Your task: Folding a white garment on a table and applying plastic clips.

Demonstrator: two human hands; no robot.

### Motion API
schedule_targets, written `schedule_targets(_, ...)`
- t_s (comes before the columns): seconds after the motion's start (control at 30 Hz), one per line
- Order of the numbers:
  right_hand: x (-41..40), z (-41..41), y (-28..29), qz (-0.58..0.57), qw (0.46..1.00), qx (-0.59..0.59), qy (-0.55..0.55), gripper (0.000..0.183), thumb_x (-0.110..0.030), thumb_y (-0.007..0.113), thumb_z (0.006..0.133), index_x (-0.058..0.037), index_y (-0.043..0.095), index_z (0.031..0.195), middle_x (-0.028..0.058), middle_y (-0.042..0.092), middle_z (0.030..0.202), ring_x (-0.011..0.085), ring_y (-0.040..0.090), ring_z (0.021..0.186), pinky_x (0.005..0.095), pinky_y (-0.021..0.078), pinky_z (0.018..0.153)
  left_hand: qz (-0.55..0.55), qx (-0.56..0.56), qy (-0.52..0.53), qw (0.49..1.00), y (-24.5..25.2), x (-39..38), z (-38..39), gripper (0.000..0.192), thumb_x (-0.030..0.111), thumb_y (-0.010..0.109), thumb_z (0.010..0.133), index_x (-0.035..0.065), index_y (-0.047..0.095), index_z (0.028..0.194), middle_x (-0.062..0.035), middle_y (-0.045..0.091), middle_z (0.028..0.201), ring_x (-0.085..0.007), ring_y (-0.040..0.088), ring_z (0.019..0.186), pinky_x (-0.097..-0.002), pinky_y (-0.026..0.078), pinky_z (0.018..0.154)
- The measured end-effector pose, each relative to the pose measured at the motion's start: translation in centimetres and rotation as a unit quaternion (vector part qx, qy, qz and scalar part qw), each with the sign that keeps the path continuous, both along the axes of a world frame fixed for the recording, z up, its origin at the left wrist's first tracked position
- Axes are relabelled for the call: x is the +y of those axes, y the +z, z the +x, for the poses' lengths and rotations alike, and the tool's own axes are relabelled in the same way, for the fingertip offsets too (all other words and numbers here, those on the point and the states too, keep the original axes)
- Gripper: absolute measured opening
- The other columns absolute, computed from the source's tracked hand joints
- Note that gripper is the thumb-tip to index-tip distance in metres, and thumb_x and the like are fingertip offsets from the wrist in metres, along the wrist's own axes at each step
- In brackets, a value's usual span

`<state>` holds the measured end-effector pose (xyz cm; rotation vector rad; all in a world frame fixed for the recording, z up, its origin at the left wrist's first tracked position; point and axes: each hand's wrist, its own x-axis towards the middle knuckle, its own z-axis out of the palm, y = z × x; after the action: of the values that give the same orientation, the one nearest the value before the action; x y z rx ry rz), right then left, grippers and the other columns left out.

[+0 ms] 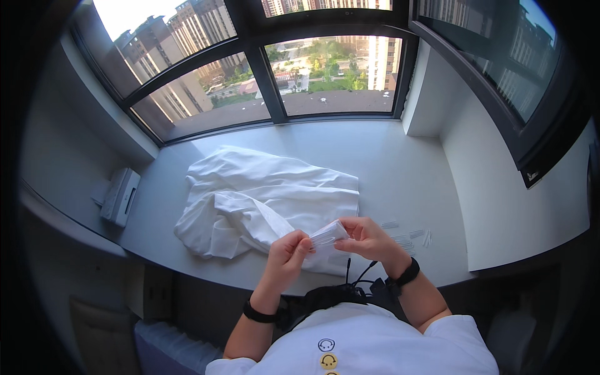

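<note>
A large white cloth (276, 173) lies crumpled across the windowsill counter, one edge folded over itself. At its near right corner, a small gathered section (328, 234) is raised between my two hands. My left hand (287, 253) pinches the left end of this section between thumb and fingers. On the other end, my right hand (370, 239) grips the fabric with thumb and fingertips. Thin pale lines run along the gathered part; whether they are folds or prongs I cannot tell. Several slim, clear or pale strips (404, 243) lie on the counter just right of my right hand.
The pale counter (398, 164) meets a dark-framed window (276, 84) at the back. An opened window sash (511, 108) juts in from the upper right. A small white device (121, 197) stands by the left wall. Black cords (361, 274) hang near my waist.
</note>
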<state>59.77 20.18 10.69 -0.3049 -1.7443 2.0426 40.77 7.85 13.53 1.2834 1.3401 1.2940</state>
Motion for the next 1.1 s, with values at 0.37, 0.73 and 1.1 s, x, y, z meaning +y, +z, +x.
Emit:
schedule_targets(0.37,-3.1,-0.5,1.4,-0.065,0.990,0.071,-0.100,0.019,-0.010,0.060,0.093,0.0016,0.058,0.108,0.0017,0.062,0.097,0.0055,0.058,0.089,0.0216,0.0471,0.078,0.166,0.249,0.019,0.954,4.0,-1.2,0.9,0.019,0.009,0.062,0.087,-0.0017,0.056,0.072,-0.0101,0.057,0.074,-0.0187,0.053,0.061,-0.0270,0.040,0.053)
schedule_targets(0.73,-3.4,0.0,1.8,-0.034,0.990,0.057,-0.127,0.011,-0.001,0.055,0.092,0.0008,0.057,0.103,0.0007,0.059,0.092,0.0043,0.054,0.085,0.0202,0.0448,0.076,0.228,0.264,-0.011,0.937,4.3,0.2,0.9,0.013,0.006,0.062,0.085,-0.0019,0.057,0.076,-0.0106,0.056,0.074,-0.0206,0.054,0.060,-0.0286,0.041,0.053)
schedule_targets(1.1,-3.4,-0.1,0.8,-0.007,0.981,0.020,-0.192,0.014,0.000,0.050,0.093,0.0010,0.058,0.104,0.0000,0.059,0.089,0.0044,0.052,0.083,0.0202,0.0429,0.074,0.168,0.261,-0.002,0.951,3.0,1.5,0.6,0.012,0.004,0.061,0.087,-0.0041,0.058,0.079,-0.0111,0.062,0.080,-0.0195,0.057,0.063,-0.0275,0.044,0.056)
